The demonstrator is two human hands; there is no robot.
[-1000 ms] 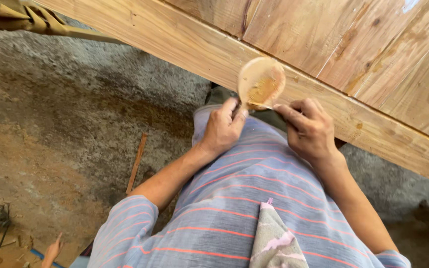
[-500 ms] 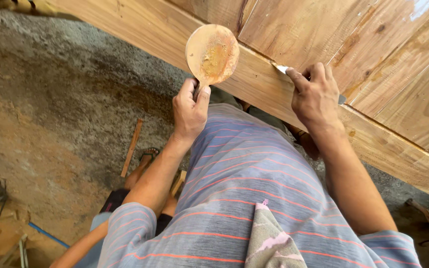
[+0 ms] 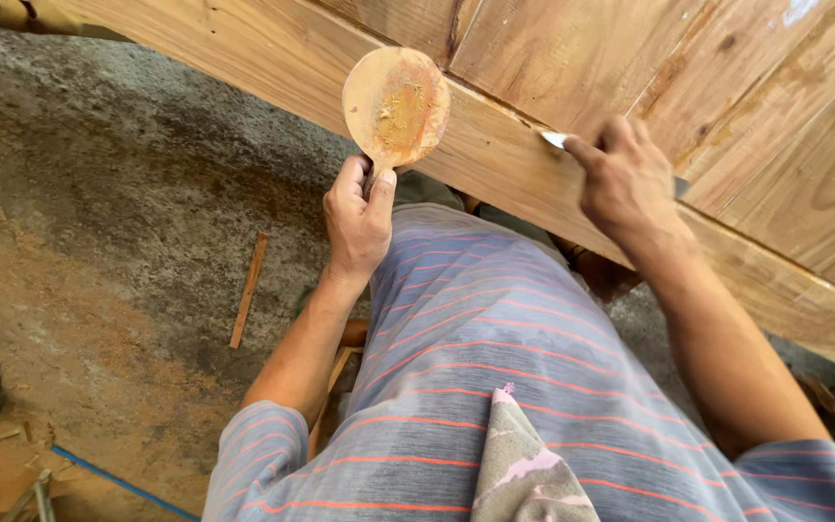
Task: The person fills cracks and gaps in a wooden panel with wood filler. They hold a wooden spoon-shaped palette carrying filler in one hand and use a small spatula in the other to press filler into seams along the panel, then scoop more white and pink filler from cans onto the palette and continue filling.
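Rough concrete floor [image 3: 79,193] below slanted wooden panel [image 3: 572,87]. Left hand [image 3: 358,217] clamped on handle of round paddle [image 3: 396,104], smeared with filler, just beside panel's frame. Right hand [image 3: 630,184] grips putty knife [image 3: 558,140], blade touching panel. Paddle likely light, stiff; best held by handle.

Paddle [image 3: 396,106] left of blade [image 3: 555,139], both vs wood beam [image 3: 273,58]; stick [image 3: 248,288] on floor [image 3: 79,213].
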